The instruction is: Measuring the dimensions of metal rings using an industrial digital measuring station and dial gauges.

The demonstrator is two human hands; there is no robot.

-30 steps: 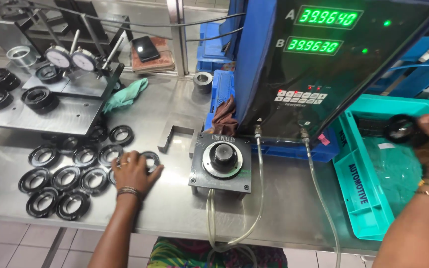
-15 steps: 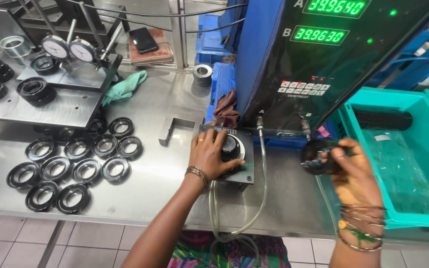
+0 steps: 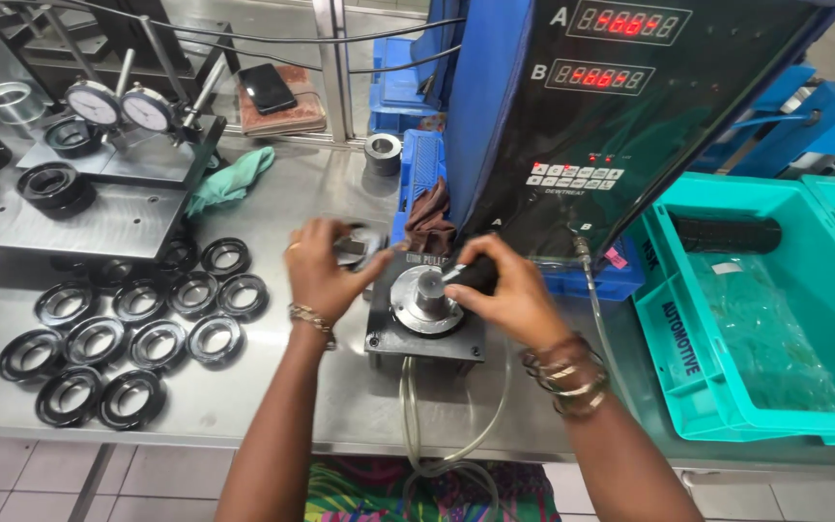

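Observation:
A black square fixture with a round metal plate and centre post sits on the steel bench in front of me. My left hand is just left of it, holding a black ring with a metal inner face lifted off the bench. My right hand grips another black ring tilted against the post, fingertips touching the plate. Both wrists wear bangles.
Several black rings lie in rows at the left. Behind them stands a plate with two dial gauges and a green cloth. A blue-black display unit rises behind the fixture, with teal crates at the right. Hoses hang over the bench's front edge.
My left hand lifted a ring off the fixture and moved left. My right hand carried its ring from the crate to the fixture post. The unit's digits changed from green to red.

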